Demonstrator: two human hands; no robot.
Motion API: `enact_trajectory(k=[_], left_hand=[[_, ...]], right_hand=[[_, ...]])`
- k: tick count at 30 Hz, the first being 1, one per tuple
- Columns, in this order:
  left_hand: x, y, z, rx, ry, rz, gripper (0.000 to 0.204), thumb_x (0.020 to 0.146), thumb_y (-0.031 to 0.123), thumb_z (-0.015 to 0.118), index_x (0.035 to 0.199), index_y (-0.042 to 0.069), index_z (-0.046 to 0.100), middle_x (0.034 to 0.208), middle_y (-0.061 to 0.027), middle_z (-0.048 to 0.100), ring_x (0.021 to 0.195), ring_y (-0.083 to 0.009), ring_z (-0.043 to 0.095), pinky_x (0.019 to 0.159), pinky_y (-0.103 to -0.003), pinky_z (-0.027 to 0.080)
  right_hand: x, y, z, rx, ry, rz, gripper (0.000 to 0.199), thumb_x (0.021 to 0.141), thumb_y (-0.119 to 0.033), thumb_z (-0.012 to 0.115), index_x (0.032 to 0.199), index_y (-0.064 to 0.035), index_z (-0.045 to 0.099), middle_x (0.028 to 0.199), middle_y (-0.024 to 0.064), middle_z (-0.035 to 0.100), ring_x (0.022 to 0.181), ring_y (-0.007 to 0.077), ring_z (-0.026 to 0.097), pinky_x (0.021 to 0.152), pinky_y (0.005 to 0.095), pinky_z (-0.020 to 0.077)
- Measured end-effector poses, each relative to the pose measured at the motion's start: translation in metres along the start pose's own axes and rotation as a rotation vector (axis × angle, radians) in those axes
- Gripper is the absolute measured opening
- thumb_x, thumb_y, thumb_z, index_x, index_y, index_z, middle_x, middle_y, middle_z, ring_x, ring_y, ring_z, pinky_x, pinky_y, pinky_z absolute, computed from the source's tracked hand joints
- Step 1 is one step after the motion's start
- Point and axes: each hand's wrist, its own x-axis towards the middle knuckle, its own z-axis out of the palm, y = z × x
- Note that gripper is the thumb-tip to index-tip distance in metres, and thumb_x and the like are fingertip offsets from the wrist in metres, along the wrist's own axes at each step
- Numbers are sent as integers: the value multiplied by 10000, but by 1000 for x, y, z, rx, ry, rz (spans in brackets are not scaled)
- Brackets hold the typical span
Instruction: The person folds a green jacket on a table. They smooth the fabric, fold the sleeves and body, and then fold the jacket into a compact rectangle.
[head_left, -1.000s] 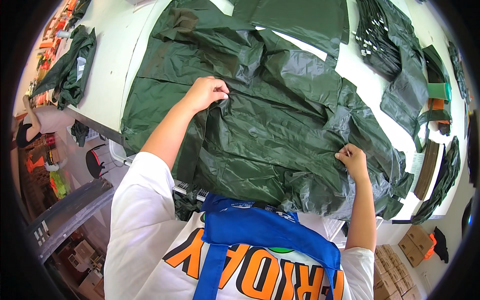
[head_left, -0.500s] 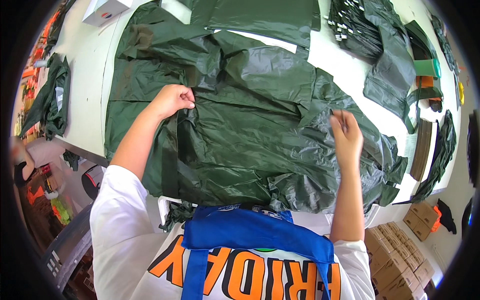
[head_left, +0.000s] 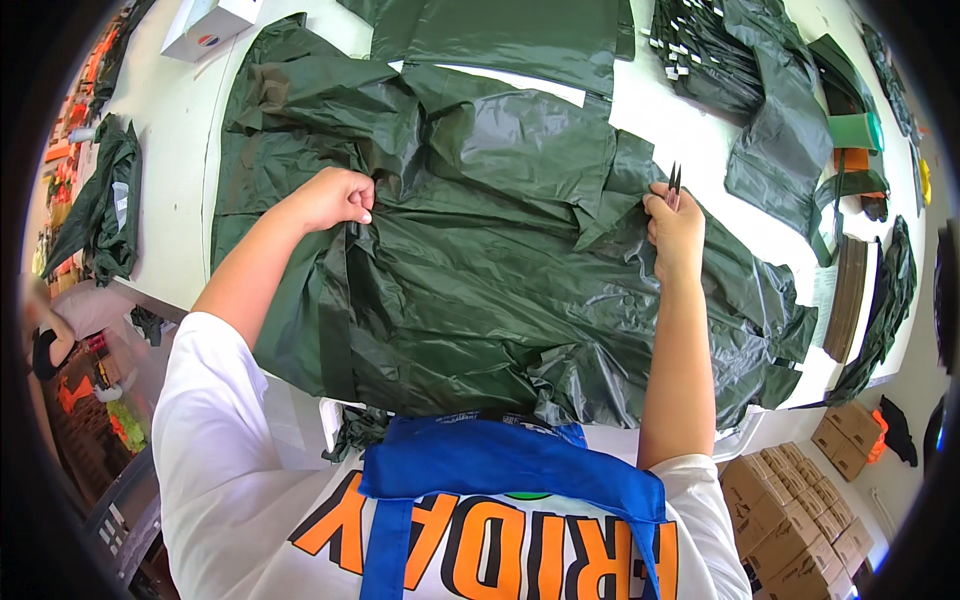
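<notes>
Pointed tool (head_left: 674, 184), partly hidden

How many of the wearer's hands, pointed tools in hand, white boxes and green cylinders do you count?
Wearer's hands: 2 (left hand, right hand)
Pointed tool in hand: 1
White box: 1
Green cylinder: 1
Total: 5

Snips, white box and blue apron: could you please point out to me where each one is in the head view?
Snips (head_left: 675, 181): head view, on the dark pointed blades.
White box (head_left: 212, 24): head view, on its visible middle.
Blue apron (head_left: 510, 477): head view, on its wide cloth part.
</notes>
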Motion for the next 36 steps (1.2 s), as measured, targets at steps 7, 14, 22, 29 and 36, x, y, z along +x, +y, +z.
enact_trajectory(k=[7, 14, 22, 29, 36], left_hand=[[-3, 18, -19, 302, -43, -74, 307, 647, 269, 824, 700, 63, 604, 641, -73, 603, 600, -237, 581, 556, -362, 431], [-30, 57, 19, 142, 856, -17, 626, 633, 278, 835, 1114, 88, 483, 1096, -115, 531, 1029, -291, 533, 862, -398, 441], [21, 133, 36, 487, 778, 608, 817, 792, 466, 655, 1461, 171, 290, 1526, -101, 244, 1412, -289, 214, 1139, -455, 189], [85, 85, -9, 723, 827, -153, 668, 969, 492, 368, 1494, 111, 208, 1567, -129, 125, 1447, -287, 110, 1166, -443, 87], [85, 121, 56, 543, 487, 458, 730, 866, 510, 544, 1455, 145, 314, 1535, -82, 254, 1418, -267, 223, 1145, -512, 148]], right_hand=[[-2, -4, 29, -158, 87, -72, 457, 759, -166, 764, 1085, 75, 553, 798, 46, 601, 691, 111, 543, 647, 251, 452], [-29, -44, 7, 406, -41, -80, 307, 813, 8, 627, 1108, -1, 544, 730, -47, 472, 527, 30, 411, 444, 170, 287], [-30, -62, 41, 160, -57, -341, 284, 833, 46, 553, 1115, 19, 580, 692, -72, 376, 599, 25, 350, 555, 185, 280], [36, 8, 27, 227, 99, -145, 267, 838, -3, 565, 1104, 9, 547, 735, -43, 484, 572, 36, 406, 509, 204, 319], [28, 2, 29, 308, 59, -109, 256, 848, -13, 560, 1103, -18, 544, 720, -48, 498, 519, 35, 418, 452, 188, 312]])
